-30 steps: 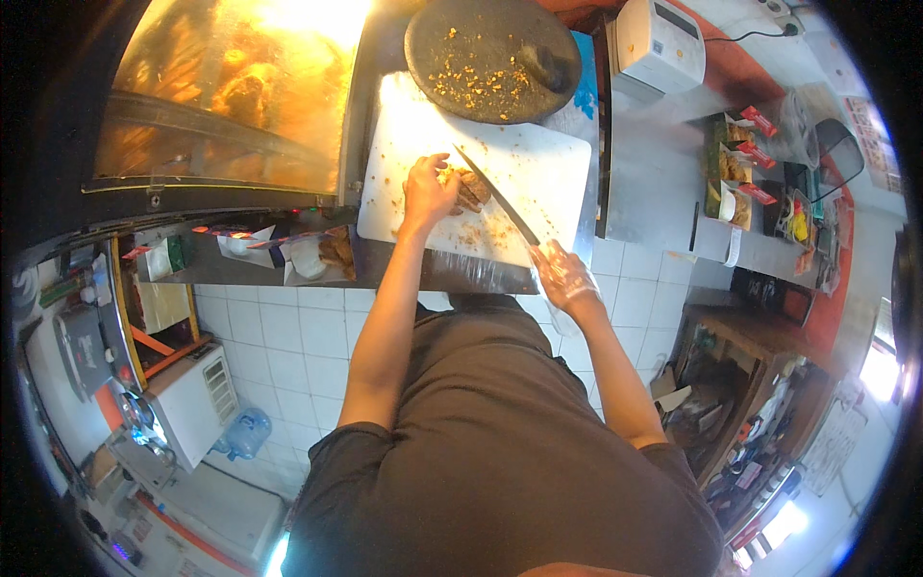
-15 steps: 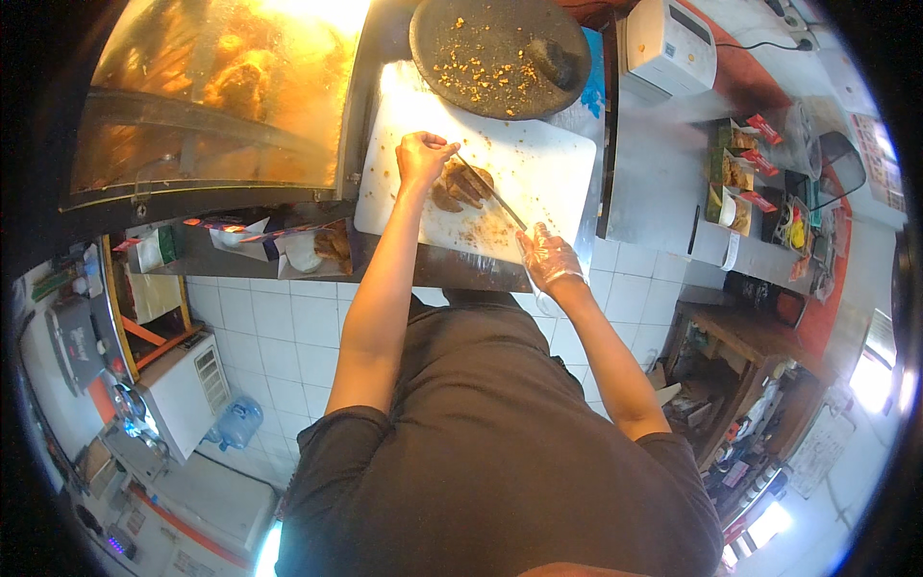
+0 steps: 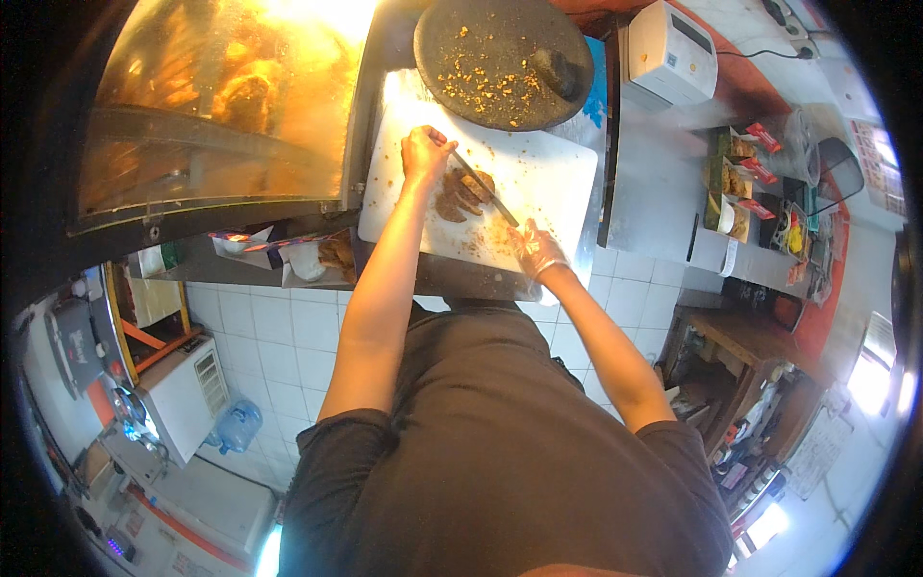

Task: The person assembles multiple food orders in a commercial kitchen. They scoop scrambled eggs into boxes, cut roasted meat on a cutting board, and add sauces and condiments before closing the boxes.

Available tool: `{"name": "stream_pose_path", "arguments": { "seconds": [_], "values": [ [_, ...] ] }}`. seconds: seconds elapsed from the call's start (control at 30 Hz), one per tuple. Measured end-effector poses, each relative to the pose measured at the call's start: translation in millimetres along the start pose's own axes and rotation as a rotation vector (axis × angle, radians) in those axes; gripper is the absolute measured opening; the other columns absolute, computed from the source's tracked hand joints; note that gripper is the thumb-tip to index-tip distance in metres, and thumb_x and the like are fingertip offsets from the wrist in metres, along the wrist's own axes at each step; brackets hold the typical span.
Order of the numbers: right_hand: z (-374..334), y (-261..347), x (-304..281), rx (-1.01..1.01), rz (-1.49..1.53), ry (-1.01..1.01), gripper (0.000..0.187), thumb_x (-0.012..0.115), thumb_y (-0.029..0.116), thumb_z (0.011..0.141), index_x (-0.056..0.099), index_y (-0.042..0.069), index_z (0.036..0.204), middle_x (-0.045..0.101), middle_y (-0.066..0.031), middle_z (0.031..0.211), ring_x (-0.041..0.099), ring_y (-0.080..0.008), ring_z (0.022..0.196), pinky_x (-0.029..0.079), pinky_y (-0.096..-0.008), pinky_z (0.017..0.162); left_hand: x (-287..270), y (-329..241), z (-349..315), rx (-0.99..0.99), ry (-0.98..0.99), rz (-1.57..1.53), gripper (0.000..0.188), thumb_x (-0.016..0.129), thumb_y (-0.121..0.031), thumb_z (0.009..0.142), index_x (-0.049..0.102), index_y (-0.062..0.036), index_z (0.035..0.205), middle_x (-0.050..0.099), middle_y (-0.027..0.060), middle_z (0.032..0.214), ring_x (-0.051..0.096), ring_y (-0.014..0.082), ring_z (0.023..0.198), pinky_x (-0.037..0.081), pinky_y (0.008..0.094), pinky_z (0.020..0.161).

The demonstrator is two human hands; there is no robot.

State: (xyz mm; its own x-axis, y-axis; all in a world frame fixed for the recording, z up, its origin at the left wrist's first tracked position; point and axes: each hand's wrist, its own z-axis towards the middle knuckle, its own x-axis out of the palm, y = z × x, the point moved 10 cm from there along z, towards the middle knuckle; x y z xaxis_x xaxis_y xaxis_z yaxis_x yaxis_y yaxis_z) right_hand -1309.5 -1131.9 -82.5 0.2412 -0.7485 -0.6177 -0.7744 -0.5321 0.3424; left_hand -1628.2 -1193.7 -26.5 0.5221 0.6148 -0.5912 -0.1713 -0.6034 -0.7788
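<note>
- A white cutting board (image 3: 562, 178) lay on the counter in front of the person, strewn with brown crumbs.
- A round, dark stone mortar (image 3: 471, 48) hid part of the board's far edge; orange-yellow bits were scattered over it, and a stone pestle (image 3: 556, 75) rested at its right side.
- A brightly lit glass display cabinet (image 3: 231, 115) stood close along the board's left side.
- Open paper food boxes (image 3: 322, 258) stood below the cabinet, left of the board.
- To the right were a bare steel worktop (image 3: 654, 163), a white printer (image 3: 678, 58) and a row of filled food boxes (image 3: 735, 183).
- The sliced brown meat (image 3: 454, 200) lay mid-board between the hands, partly covered by the knife (image 3: 484, 188), which slanted across it.
- The left hand (image 3: 425, 154), bare, had thumb and fingers pinched together on the knife's far end.
- The right hand (image 3: 538, 252), in a clear plastic glove, was closed around the handle end, the grip itself mostly hidden.
</note>
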Motion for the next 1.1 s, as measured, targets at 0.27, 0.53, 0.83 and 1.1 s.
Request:
{"name": "stream_pose_path", "arguments": {
  "seconds": [0.27,0.53,0.83,1.1],
  "values": [
    [-48.0,-0.7,-77.2,0.145,-0.019,-0.102,0.065,0.048,0.047,0.106,0.046,0.001,0.153,0.064,-0.0312,0.133,0.065,-0.0437,0.119,0.049,-0.0480,0.108,-41.1,-29.5,-74.5,0.174,0.054,-0.105,0.024,0.069,-0.022,0.099,0.079,-0.0011,0.105,0.078,0.0146,0.088,0.073,0.0200,0.077,0.056,0.0359,0.071],
    [-48.0,72.4,-83.3,-0.160,-0.271,-0.622,0.059,0.062,0.042,0.100,0.056,0.005,0.146,0.057,-0.0183,0.149,0.046,-0.0376,0.142,0.034,-0.0509,0.120,-77.5,64.1,-248.7,-0.054,0.521,-0.283,0.035,0.067,-0.016,0.102,0.066,-0.0010,0.134,0.077,0.0108,0.105,0.072,0.0171,0.094,0.057,0.0327,0.089],
    [2.5,198.0,-33.9,-0.208,-0.319,-0.556,0.073,0.071,0.052,0.090,0.050,0.027,0.155,0.027,-0.0168,0.167,0.032,-0.0513,0.144,0.040,-0.0643,0.111,-152.6,147.7,-299.2,-0.182,0.452,-0.060,0.049,0.071,-0.024,0.100,0.059,-0.0039,0.143,0.074,0.0151,0.118,0.073,0.0241,0.103,0.057,0.0380,0.093],
    [35.7,188.0,-13.6,-0.363,-0.734,-0.956,0.052,0.063,0.032,0.095,0.056,0.013,0.143,0.059,-0.0184,0.139,0.056,-0.0404,0.126,0.044,-0.0594,0.109,-245.0,230.9,-304.0,-0.161,0.428,-0.099,0.054,0.073,-0.021,0.098,0.057,-0.0033,0.146,0.074,0.0152,0.117,0.074,0.0244,0.096,0.058,0.0372,0.088]
  ]
}}
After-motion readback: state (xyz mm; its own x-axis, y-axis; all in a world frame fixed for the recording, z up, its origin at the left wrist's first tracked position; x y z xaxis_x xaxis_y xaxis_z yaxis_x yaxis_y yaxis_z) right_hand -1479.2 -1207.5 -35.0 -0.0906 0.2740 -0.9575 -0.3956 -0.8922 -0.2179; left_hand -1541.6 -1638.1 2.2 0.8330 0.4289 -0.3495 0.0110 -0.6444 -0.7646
